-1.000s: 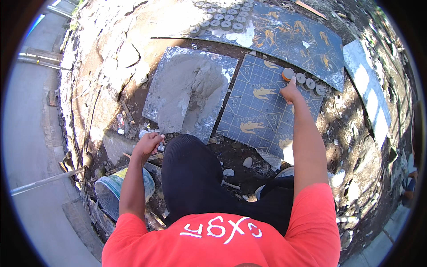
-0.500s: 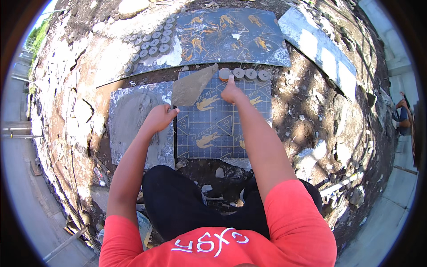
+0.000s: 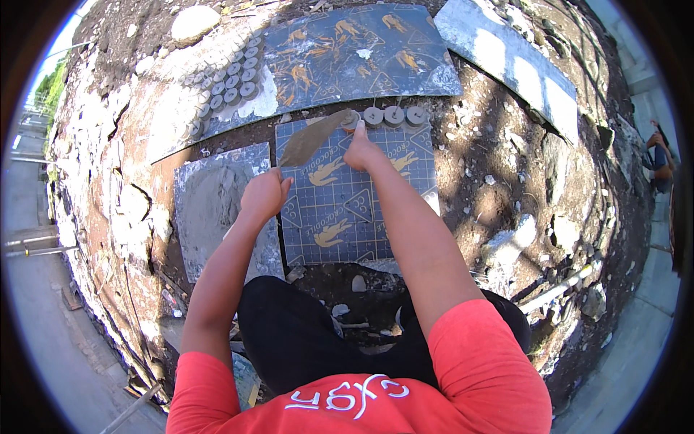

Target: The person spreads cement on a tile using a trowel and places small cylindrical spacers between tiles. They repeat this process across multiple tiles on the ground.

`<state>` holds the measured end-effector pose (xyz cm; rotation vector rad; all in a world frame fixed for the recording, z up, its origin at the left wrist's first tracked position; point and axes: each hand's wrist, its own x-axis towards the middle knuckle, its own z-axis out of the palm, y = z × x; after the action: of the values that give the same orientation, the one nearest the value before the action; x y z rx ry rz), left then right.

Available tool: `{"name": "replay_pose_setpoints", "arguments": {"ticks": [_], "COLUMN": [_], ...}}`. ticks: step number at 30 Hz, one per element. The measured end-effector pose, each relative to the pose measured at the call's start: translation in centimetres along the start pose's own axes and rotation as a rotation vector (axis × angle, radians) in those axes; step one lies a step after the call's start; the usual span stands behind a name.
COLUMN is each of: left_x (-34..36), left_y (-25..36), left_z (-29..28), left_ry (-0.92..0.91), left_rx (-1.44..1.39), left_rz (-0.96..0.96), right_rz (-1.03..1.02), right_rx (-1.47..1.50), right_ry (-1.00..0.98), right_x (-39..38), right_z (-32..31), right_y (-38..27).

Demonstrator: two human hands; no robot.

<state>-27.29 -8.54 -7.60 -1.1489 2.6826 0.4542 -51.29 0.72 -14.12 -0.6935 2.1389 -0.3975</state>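
Observation:
My left hand (image 3: pixel 264 194) is closed around the handle of a pointed trowel (image 3: pixel 312 142), its blade smeared with grey mortar. The blade looks narrow and tilted, its tip reaching a round mould (image 3: pixel 350 129) with an orange side and grey mortar in it. My right hand (image 3: pixel 365 153) grips this mould at the near side, thumb at its edge. To its right, three grey mortar discs (image 3: pixel 394 116) with small wires stand in a row along the far edge of a blue-grey gridded board (image 3: pixel 361 217). Wet mortar (image 3: pixel 208 194) lies on a smaller board (image 3: pixel 189 269) left of it.
Beyond the gridded board lies a larger dark board (image 3: pixel 347 58), with several rows of grey discs (image 3: pixel 231 83) at its left. A pale panel (image 3: pixel 506 65) slants at the far right. Stones and rubble cover the surrounding soil. Another person (image 3: pixel 659 159) shows at the right rim.
The trowel blade has tilted and now appears narrower, its tip lower against the mould. My left hand has turned with it. The whole view has shifted slightly; my right hand stays at the mould.

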Motion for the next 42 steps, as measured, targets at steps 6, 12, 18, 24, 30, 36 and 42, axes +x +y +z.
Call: {"name": "replay_pose_setpoints", "arguments": {"ticks": [6, 12, 18, 24, 30, 36, 42], "left_x": [0.9, 1.0, 2.4, 1.0, 1.6, 5.2, 6.0], "left_y": [-2.3, -2.7, -2.9, -4.9, -5.0, -2.9, -3.4], "left_z": [1.7, 3.9, 5.7, 4.5, 2.3, 2.4, 3.4], "left_ry": [-0.126, -0.365, -0.549, -0.535, -0.386, -0.368, -0.381], "left_rx": [-0.315, -0.735, -0.837, -0.747, -0.687, -0.554, -0.635], "left_rz": [-0.062, -0.2, -0.209, -0.183, -0.17, -0.053, -0.137], "right_rz": [0.015, -0.001, 0.031, 0.035, 0.012, 0.057, 0.026], "right_rx": [-0.011, 0.008, 0.012, 0.015, -0.01, -0.047, -0.02], "right_ry": [-0.031, -0.02, -0.069, -0.071, -0.05, -0.119, -0.014], "right_x": [0.3, -0.1, -0.9, -0.9, -0.8, -0.3, -0.2], "right_z": [-0.1, -0.3, -1.1, -1.2, -0.6, -0.7, -0.2], "right_y": [-0.1, -0.1, -0.6, -0.8, -0.5, -0.6, 0.0]}}
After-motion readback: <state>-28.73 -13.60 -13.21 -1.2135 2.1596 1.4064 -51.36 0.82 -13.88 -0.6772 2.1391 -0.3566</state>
